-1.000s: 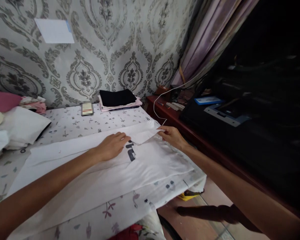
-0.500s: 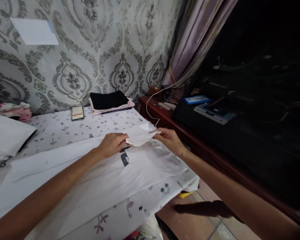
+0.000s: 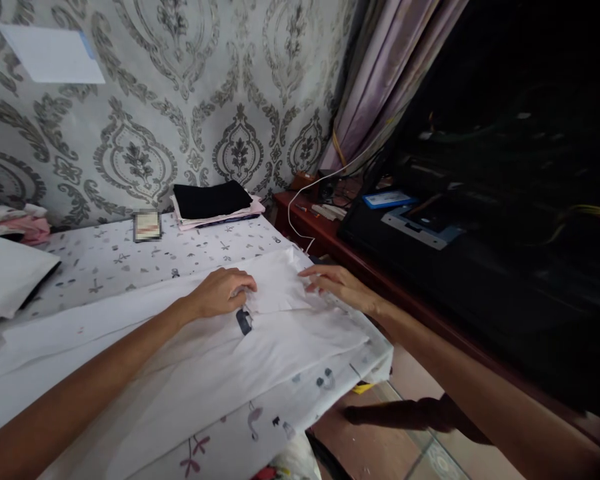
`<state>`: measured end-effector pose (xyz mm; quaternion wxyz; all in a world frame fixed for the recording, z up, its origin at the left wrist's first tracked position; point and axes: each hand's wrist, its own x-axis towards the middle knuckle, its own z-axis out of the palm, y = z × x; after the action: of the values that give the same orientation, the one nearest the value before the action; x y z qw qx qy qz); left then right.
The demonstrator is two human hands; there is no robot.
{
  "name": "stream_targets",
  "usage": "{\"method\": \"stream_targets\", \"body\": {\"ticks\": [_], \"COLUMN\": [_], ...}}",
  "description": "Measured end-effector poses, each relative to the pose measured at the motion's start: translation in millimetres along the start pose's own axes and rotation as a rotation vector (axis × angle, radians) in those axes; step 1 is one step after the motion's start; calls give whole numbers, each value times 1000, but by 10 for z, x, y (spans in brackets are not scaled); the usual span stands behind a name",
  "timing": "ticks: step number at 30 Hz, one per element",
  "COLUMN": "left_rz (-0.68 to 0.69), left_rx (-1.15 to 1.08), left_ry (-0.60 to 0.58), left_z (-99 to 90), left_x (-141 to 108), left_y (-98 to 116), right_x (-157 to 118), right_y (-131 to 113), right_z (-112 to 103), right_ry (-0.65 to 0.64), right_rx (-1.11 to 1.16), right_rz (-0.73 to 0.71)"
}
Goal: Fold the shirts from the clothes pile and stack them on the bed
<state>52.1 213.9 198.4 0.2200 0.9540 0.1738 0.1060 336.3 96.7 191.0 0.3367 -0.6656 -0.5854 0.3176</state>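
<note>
A white garment (image 3: 180, 377), likely a shirt, lies spread out flat with a dark printed patch (image 3: 243, 321) near its middle. Its far right part is folded over into a flat layer (image 3: 280, 283). My left hand (image 3: 225, 291) is at the left edge of that layer, fingers loosely curved and thumb apart, gripping nothing. At the layer's right side, my right hand (image 3: 337, 287) has its fingers stretched out over the fabric. Beneath the garment is a patterned white cloth (image 3: 200, 257) covering the table.
Folded clothes with a black one on top (image 3: 213, 200) lie by the wall, beside a small box (image 3: 147, 225). More fabric (image 3: 10, 273) is piled at left. A white cable (image 3: 291, 210) runs to a dark red cabinet (image 3: 300, 210) bearing a large black screen (image 3: 505, 200).
Both hands have let go of the raised white fabric edge, which now lies flat on the garment. My right hand's fingers have straightened. The view has shifted slightly.
</note>
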Motion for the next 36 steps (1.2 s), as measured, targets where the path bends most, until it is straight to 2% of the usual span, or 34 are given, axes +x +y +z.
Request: {"method": "stream_targets", "body": {"ticks": [2, 5, 7, 10, 15, 20, 22, 24, 26, 28, 31, 33, 36], "left_rz": [-8, -16, -25, -19, 14, -5, -28, -49, -66, -71, -19, 31, 76], "left_rx": [-55, -24, 32, 102, 205, 119, -32, -242, -399, -417, -221, -41, 143], "left_ry": [26, 120, 147, 83, -85, -129, -73, 42, 141, 145, 44, -37, -91], "left_z": [19, 146, 270, 464, 664, 631, 560, 457, 337, 232, 162, 178, 240], "left_x": [114, 337, 474, 598, 629, 649, 626, 549, 414, 242, -6, -121, -187], "left_y": [22, 46, 42, 13, -12, -2, -4, -11, -17, -9, 41, 90, 149], "right_x": [251, 692, 936, 1141, 1170, 1122, 1103, 1049, 927, 722, 313, 57, -183], "right_y": [-29, -41, -34, -10, 48, 85, 69, 18, -71, -182, -324, -366, -349], "right_z": [-5, 26, 53, 97, 211, 313, 331, 347, 369, 392, 401, 386, 365], "right_ry": [128, 241, 230, 195, 242, 284, 296, 329, 348, 250, -128, -303, -342], "right_rx": [-14, -103, -177, -295, -455, -568, -587, -600, -596, -556, -515, -587, -765], "right_rz": [113, 250, 297, 321, 248, 186, 191, 200, 139, -24, -286, -361, -395]}}
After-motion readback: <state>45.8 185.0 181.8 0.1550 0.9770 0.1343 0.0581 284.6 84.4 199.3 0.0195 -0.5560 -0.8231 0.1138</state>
